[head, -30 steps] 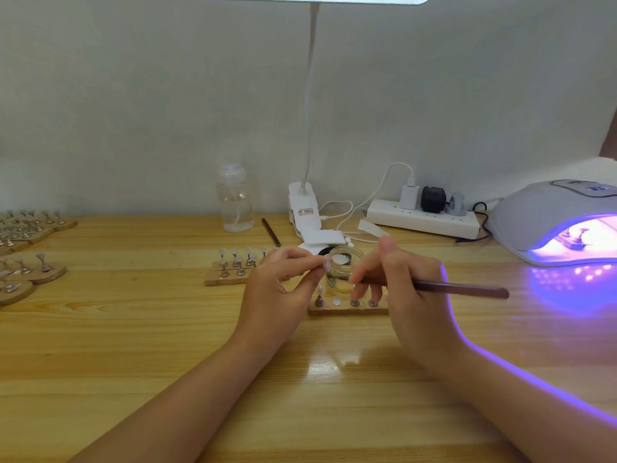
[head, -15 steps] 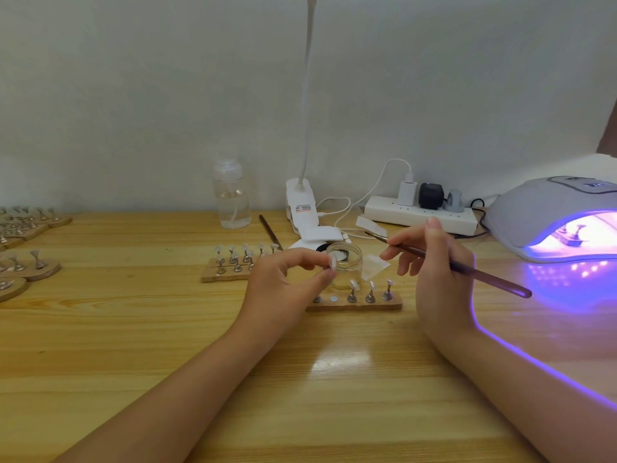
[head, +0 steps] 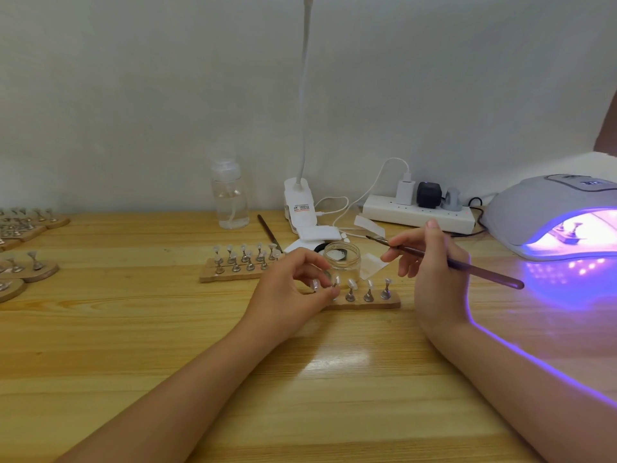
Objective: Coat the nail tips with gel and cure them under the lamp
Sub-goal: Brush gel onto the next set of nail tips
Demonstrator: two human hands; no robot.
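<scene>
We see the left hand [head: 293, 285] pinching a small nail-tip stand [head: 335, 285] between thumb and fingertips at the left end of the wooden strip [head: 367, 304] — three more tip stands [head: 368, 291] stand upright along it. Just behind the strip sits the clear gel jar [head: 342, 259], open. The right hand [head: 430, 262], right of the jar, is closed around a brush [head: 450, 262] — bristles pointing toward the jar, above it. Well right of the jar, the curing lamp [head: 551, 215] glows violet.
</scene>
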